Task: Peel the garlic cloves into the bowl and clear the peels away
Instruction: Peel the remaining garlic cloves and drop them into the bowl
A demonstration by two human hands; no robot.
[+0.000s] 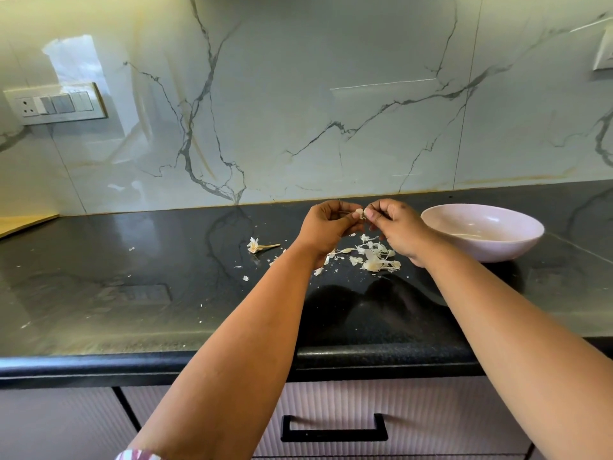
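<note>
1. Two hands meet above the far middle of the bench point(99, 293): the left hand point(326, 224) and right hand point(396, 227) both pinch one small garlic clove point(359, 213) between curled fingertips, held in the air just left of the bowl point(482, 232).
2. The clove looks tiny, light and firm; its skin is papery and brittle, so it will likely tear off in flakes rather than in one sheet. A sensible hold is by the clove's ends, with a nail working under the skin at the root end.
3. Once bare, the clove may turn slightly tacky and slip, so a short carry rightward to the bowl seems safest.
4. The bowl, pale pink and shallow, rests on the bench near the right hand; whether it holds any cloves I cannot tell.
5. Loose peels point(374, 257) lie scattered below the hands, with a stripped stalk point(262, 246) further left. They are feather-light and will scatter at a draught, so gathering them by a sweeping palm should suit better than picking.
</note>
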